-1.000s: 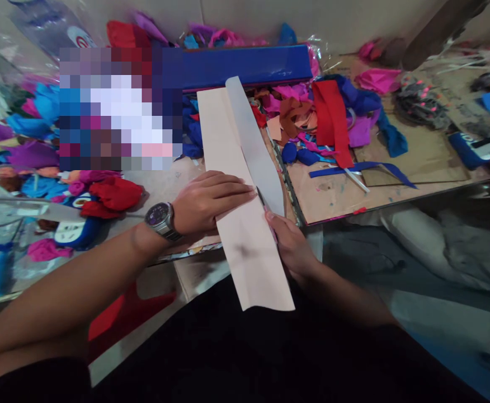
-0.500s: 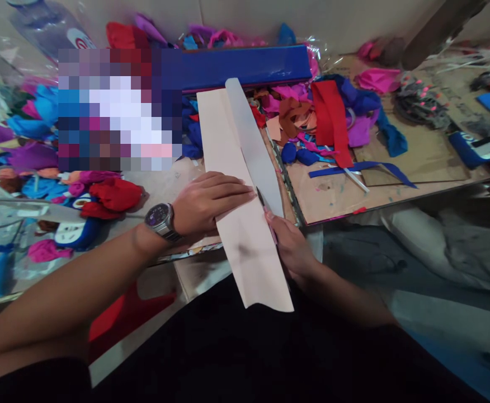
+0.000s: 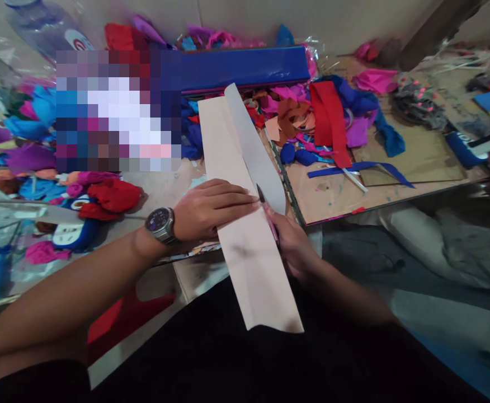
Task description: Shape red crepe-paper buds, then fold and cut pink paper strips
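A long pale pink sheet of paper (image 3: 245, 246) lies over the table's front edge and hangs toward my lap. A grey strip (image 3: 253, 151) folds up along its right side. My left hand (image 3: 211, 208), with a wristwatch, presses flat on the sheet near its middle. On the sheet's right edge my right hand (image 3: 293, 246) grips a small cutter with a pink handle (image 3: 265, 208), its dark blade tip at the fold line beside my left fingertips.
A long blue box (image 3: 245, 66) lies behind the sheet. Crumpled red, blue, magenta and purple paper scraps (image 3: 333, 117) cover a brown board (image 3: 413, 162) at right. More coloured scraps (image 3: 106, 196) and a plastic bottle (image 3: 52, 31) sit at left.
The paper has slid a little toward me, its lower end hanging further down. Both hands shifted slightly downward with it; the cutter stays at the fold.
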A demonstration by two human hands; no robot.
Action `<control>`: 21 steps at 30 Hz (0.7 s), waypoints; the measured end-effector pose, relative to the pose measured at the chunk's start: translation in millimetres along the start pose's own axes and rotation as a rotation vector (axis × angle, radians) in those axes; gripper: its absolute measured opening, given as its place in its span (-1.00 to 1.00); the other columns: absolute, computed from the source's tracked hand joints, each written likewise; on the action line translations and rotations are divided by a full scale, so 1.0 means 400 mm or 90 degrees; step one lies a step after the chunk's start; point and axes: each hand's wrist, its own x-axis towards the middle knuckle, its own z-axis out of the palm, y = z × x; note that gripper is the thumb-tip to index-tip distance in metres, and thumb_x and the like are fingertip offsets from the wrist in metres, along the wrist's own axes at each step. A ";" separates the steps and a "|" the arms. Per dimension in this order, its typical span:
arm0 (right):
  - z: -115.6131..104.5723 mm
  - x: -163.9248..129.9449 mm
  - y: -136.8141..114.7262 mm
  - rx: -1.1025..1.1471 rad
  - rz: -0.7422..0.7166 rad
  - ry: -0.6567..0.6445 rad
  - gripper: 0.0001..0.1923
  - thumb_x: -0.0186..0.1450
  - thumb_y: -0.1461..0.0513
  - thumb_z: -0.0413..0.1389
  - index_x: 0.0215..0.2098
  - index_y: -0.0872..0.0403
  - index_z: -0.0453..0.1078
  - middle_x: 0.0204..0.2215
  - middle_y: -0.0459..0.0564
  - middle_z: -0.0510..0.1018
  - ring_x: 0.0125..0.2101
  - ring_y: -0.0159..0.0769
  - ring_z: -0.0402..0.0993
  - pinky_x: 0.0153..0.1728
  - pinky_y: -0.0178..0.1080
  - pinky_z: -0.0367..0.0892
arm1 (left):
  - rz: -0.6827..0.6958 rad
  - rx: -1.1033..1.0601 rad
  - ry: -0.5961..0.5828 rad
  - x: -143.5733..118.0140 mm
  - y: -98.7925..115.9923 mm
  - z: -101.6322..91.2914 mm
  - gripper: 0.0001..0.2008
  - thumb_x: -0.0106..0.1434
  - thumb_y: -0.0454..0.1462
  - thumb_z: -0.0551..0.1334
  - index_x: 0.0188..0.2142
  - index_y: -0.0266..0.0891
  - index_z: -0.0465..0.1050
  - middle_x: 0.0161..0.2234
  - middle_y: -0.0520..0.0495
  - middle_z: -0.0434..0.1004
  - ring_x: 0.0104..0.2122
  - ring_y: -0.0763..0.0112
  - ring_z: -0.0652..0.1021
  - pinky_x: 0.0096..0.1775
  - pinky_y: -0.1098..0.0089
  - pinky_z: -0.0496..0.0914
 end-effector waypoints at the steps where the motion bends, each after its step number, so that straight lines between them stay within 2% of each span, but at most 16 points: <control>1: -0.003 0.000 0.000 0.005 0.010 0.003 -0.63 0.24 -0.06 0.38 -0.26 0.06 0.55 -0.46 -0.12 0.54 -0.39 -0.30 0.41 -0.32 -0.23 0.35 | 0.002 -0.002 0.000 0.002 0.000 0.000 -0.52 0.51 -0.23 0.22 0.38 0.00 0.40 0.17 -0.14 0.67 0.16 0.14 0.66 0.13 0.08 0.59; 5: -0.015 0.000 0.002 0.003 0.030 0.012 -0.62 0.28 -0.08 0.36 -0.31 0.05 0.52 -0.55 -0.14 0.48 -0.47 -0.31 0.39 -0.37 -0.23 0.33 | -0.031 0.009 0.000 0.002 -0.009 0.007 -0.50 0.49 -0.24 0.26 0.39 -0.02 0.39 0.19 -0.17 0.65 0.18 0.13 0.65 0.16 0.07 0.57; 10: -0.019 -0.007 -0.005 -0.015 0.012 -0.003 -0.64 0.27 -0.06 0.37 -0.22 0.03 0.57 -0.38 -0.06 0.63 -0.31 -0.24 0.52 -0.24 -0.20 0.41 | -0.100 0.058 0.006 -0.006 -0.028 0.018 -0.51 0.49 -0.24 0.26 0.37 -0.02 0.42 0.24 -0.17 0.61 0.21 0.05 0.61 0.20 -0.03 0.52; 21: -0.016 -0.009 -0.004 -0.046 -0.001 -0.026 -0.61 0.30 -0.10 0.33 -0.23 0.05 0.54 -0.39 -0.05 0.62 -0.31 -0.22 0.53 -0.22 -0.20 0.42 | -0.091 0.062 0.000 -0.008 -0.027 0.016 -0.52 0.51 -0.19 0.25 0.39 -0.01 0.41 0.24 -0.15 0.61 0.20 0.04 0.62 0.19 -0.02 0.53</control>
